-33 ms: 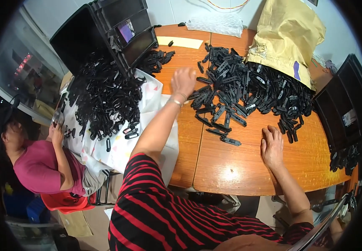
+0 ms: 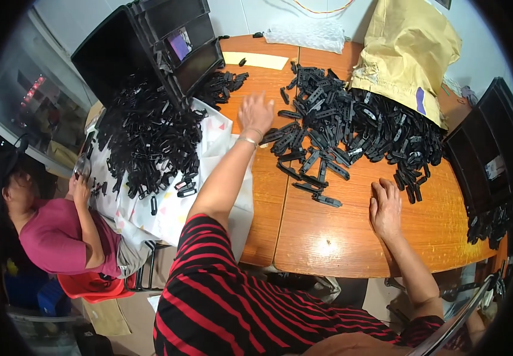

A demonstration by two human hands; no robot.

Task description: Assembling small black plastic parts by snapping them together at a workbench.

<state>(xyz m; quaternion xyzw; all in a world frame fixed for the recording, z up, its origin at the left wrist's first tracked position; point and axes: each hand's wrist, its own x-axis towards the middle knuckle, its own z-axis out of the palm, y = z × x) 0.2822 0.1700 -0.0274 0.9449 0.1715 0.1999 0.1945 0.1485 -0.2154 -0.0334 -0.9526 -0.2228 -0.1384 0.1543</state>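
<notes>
My left hand (image 2: 256,114) hovers over the wooden table, at the left edge of a heap of slim black plastic clip-like pieces (image 2: 321,107). Its fingers are a little blurred but look spread, and nothing shows in them. A bracelet circles that wrist. My right hand (image 2: 387,210) rests palm down on the table, fingers stretched out and holding nothing. Just beyond it lies the loose lower tip of the heap (image 2: 410,184). Out of a tan sack (image 2: 407,47) lying on its side, more of these black pieces spill onto the table.
On the left, a large black pile (image 2: 149,136) covers a white cloth (image 2: 224,178) beside stacked black bins (image 2: 191,53). Another black bin (image 2: 488,148) stands at the right edge. Bubble wrap (image 2: 304,37) and a yellow strip (image 2: 256,60) lie behind. A co-worker (image 2: 60,231) sits at left.
My left hand has shifted slightly to the left, and its fingers look more spread. My right hand has stayed where it was.
</notes>
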